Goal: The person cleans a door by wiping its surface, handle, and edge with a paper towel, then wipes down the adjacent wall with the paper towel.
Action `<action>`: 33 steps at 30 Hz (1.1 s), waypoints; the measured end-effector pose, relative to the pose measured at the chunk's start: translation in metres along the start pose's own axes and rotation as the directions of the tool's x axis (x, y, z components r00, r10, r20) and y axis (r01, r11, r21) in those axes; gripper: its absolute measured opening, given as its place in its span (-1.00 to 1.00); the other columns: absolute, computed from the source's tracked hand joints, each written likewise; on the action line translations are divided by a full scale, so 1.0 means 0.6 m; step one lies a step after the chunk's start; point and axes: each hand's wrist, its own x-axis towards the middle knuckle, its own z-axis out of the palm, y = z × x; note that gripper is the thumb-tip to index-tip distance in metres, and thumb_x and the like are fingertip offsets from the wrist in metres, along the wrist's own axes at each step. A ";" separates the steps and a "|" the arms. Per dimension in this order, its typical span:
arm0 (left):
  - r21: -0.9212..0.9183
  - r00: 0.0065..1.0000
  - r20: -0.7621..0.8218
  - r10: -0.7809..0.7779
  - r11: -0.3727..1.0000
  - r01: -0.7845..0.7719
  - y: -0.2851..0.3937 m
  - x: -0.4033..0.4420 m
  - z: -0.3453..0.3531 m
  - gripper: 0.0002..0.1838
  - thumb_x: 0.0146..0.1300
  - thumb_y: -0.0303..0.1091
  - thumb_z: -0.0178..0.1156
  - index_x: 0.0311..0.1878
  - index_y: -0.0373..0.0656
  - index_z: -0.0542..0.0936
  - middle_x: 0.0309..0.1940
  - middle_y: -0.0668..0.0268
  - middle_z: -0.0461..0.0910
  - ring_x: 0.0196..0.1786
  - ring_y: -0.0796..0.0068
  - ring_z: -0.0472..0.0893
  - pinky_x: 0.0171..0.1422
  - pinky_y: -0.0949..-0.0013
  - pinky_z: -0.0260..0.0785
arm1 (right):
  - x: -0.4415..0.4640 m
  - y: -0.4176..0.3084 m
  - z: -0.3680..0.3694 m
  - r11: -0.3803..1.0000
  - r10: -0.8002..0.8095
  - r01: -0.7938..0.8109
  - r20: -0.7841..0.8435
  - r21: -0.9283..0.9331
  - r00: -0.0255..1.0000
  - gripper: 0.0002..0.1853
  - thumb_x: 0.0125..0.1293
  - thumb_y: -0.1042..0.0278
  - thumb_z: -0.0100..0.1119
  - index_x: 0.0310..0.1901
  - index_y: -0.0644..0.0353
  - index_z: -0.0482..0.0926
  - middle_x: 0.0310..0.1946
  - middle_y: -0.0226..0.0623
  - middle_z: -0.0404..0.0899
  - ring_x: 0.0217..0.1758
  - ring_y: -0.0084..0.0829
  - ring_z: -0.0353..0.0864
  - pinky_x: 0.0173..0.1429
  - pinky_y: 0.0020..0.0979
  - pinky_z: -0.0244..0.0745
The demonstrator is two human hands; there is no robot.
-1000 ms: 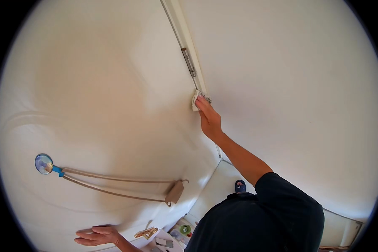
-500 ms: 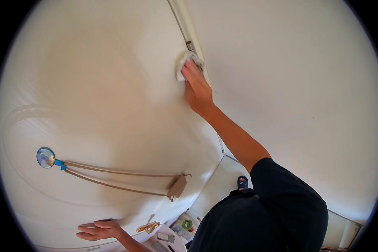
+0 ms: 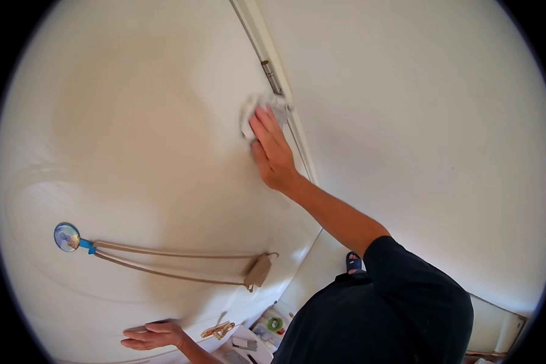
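My right hand [image 3: 274, 151] presses a crumpled white-grey cloth [image 3: 249, 121] against the white door [image 3: 133, 109], right beside its hinge edge. A metal hinge [image 3: 271, 77] shows just above the cloth. Low on the left, my left hand [image 3: 155, 335] is at the door surface with its fingers stretched out, holding nothing. Whether its palm rests fully on the door I cannot tell. Between the two hands, a brown strap with a small brown pouch [image 3: 258, 270] hangs from a blue-tabbed round suction hook [image 3: 67, 236] on the door.
A plain white wall [image 3: 418, 121] rises to the right of the door frame [image 3: 279, 54]. Below the left hand is a gold door handle [image 3: 218, 330]. Small items and a green roll [image 3: 275, 324] lie on a white surface near the floor. A dark sandal [image 3: 353, 262] shows beside my body.
My right hand and the cloth have slid down and slightly left along the door's hinge edge, uncovering more of the hinge. My left hand appears slightly farther right in view.
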 end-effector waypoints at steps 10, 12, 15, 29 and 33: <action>-0.094 0.997 0.069 -0.043 0.994 0.049 -0.014 -0.011 0.000 -0.30 0.70 -0.12 -0.14 0.72 -0.35 0.09 0.76 -0.19 -0.20 0.79 -0.18 -0.14 0.78 -0.20 -0.18 | 0.012 -0.014 0.053 0.986 -0.163 0.164 -0.004 0.036 0.987 -0.55 0.45 0.62 0.18 0.35 0.41 0.60 0.53 0.16 0.41 0.65 0.37 0.24 0.71 0.17 0.06; -0.063 0.996 0.076 -0.035 0.997 0.040 -0.014 -0.007 -0.006 -0.30 0.70 -0.13 -0.14 0.72 -0.35 0.09 0.77 -0.17 -0.20 0.79 -0.18 -0.15 0.78 -0.20 -0.19 | -0.107 -0.014 0.034 0.978 -0.193 0.202 0.150 -0.048 0.970 -0.55 0.44 0.60 0.17 0.34 0.41 0.61 0.60 0.15 0.30 0.70 0.32 0.15 0.71 0.21 0.03; -0.058 0.997 0.060 -0.043 0.997 0.047 -0.011 -0.004 -0.002 -0.30 0.69 -0.12 -0.13 0.72 -0.34 0.12 0.77 -0.16 -0.17 0.78 -0.17 -0.12 0.77 -0.21 -0.19 | -0.204 -0.003 0.004 0.995 -0.053 0.074 0.280 -0.065 0.958 -0.57 0.45 0.58 0.17 0.33 0.37 0.63 0.65 0.11 0.22 0.73 0.29 0.09 0.72 0.25 0.01; -0.086 1.000 -0.009 0.000 0.996 0.000 0.003 0.008 -0.004 -0.35 0.73 -0.12 -0.17 0.70 -0.29 0.19 0.76 -0.09 -0.07 0.76 -0.13 -0.02 0.75 -0.17 -0.07 | 0.094 -0.050 0.050 0.959 -0.278 0.283 0.111 -0.024 0.954 -0.51 0.38 0.53 0.28 0.36 0.15 0.66 0.58 -0.04 0.38 0.72 0.15 0.17 0.69 0.25 0.01; -0.048 1.000 -0.028 -0.001 0.999 -0.001 0.009 0.010 -0.003 -0.36 0.73 -0.13 -0.17 0.69 -0.31 0.20 0.75 -0.08 -0.02 0.75 -0.12 0.02 0.74 -0.17 -0.05 | -0.110 0.013 0.029 0.980 -0.175 0.184 0.107 -0.081 0.979 -0.51 0.38 0.57 0.29 0.35 0.16 0.67 0.57 0.03 0.36 0.72 0.18 0.15 0.71 0.25 0.00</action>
